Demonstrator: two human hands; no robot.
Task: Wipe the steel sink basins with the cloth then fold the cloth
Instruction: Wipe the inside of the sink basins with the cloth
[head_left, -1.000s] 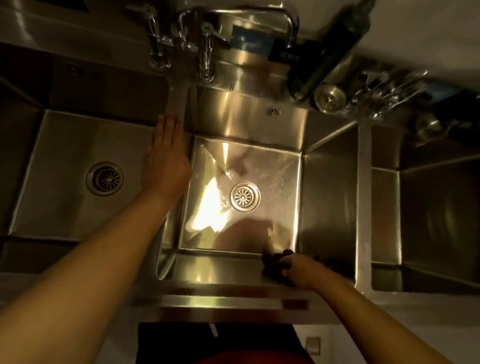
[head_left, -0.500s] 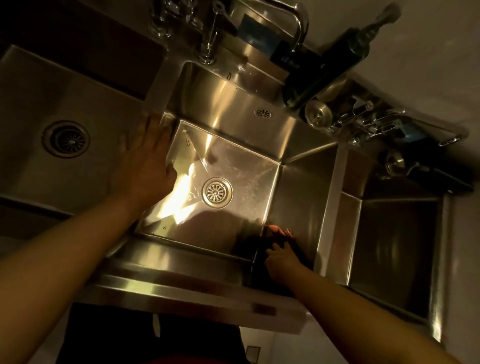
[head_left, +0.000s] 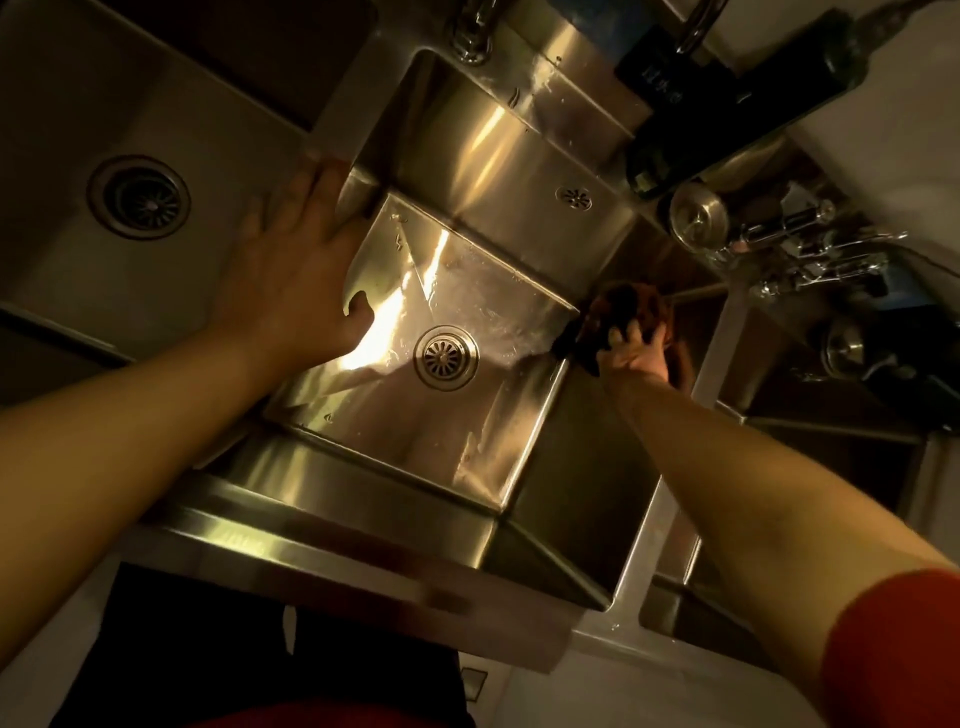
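A dark reddish cloth (head_left: 626, 306) is bunched against the right wall of the middle steel basin (head_left: 498, 171), near its far right corner. My right hand (head_left: 636, 353) grips the cloth from below, fingers curled into it. My left hand (head_left: 291, 275) rests flat on the divider between the left basin (head_left: 62, 260) and the middle one, its fingers straight and the thumb hanging over the basin's edge. The middle basin floor is wet and shiny around its round drain (head_left: 445, 357).
A third basin (head_left: 831, 467) lies at the right. Faucet bases (head_left: 470, 31) stand on the back ledge. A dark bottle (head_left: 727, 98), metal strainers (head_left: 696, 215) and utensils (head_left: 810, 249) crowd the back right ledge. The steel front rim (head_left: 311, 540) runs along the near side.
My right hand has carried the cloth from the near right corner up along the right wall toward the far corner. The view has tilted and moved closer. My left hand stays on the divider.
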